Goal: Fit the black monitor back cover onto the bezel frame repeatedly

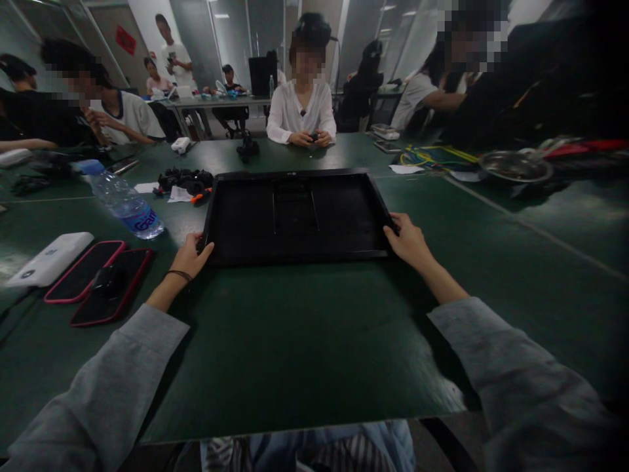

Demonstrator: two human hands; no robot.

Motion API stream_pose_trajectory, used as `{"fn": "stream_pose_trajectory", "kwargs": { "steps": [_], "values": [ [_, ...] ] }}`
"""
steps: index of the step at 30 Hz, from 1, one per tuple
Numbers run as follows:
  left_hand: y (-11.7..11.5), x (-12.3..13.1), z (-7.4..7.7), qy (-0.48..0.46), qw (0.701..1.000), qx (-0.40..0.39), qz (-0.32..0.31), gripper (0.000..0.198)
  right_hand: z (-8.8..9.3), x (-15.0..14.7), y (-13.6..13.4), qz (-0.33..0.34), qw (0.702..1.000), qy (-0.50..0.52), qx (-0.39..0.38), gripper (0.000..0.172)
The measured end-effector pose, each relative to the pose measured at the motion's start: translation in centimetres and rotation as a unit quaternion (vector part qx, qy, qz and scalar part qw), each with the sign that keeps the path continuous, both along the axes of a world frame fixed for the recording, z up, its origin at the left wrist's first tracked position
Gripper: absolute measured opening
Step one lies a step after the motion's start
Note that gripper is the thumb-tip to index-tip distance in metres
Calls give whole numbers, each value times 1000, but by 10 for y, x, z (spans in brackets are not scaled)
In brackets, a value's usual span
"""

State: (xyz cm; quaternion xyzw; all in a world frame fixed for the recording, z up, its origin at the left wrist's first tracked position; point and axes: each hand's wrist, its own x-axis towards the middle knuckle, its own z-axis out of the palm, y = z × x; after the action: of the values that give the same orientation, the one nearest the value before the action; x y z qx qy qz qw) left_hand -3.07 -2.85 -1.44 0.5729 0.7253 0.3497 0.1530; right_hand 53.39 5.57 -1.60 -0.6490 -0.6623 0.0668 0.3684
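A black, rectangular, tray-like panel with a raised rim lies before me on the green table. Two thin lines and a dark bracket-like shape show in its middle. My left hand is closed on its near left corner, thumb over the rim, with a dark band round the wrist. On the opposite side, my right hand grips the right edge near the front corner, its thumb also on the rim. The fingers under both edges are partly hidden. Whether the panel is slightly raised, I cannot tell.
Left on the green table are a leaning water bottle, a white power bank, two red-edged phones and black gear. Cables and a metal bowl lie right. A person sits opposite.
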Motion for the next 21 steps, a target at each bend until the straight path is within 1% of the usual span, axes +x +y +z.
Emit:
{"fn": "stream_pose_trajectory", "kwargs": {
  "steps": [4,7,15,21],
  "values": [
    [-1,4,2,41,999,-13,-4,62,-4,-3,0,9,1000,14,7,49],
    [-1,4,2,57,998,-13,-12,64,-4,-3,0,12,1000,17,7,48],
    [2,0,-1,55,998,-12,-17,66,-5,-1,2,14,1000,17,0,50],
    [-2,3,3,57,998,6,-31,76,-6,0,3,9,1000,12,-2,51]
  ]
}}
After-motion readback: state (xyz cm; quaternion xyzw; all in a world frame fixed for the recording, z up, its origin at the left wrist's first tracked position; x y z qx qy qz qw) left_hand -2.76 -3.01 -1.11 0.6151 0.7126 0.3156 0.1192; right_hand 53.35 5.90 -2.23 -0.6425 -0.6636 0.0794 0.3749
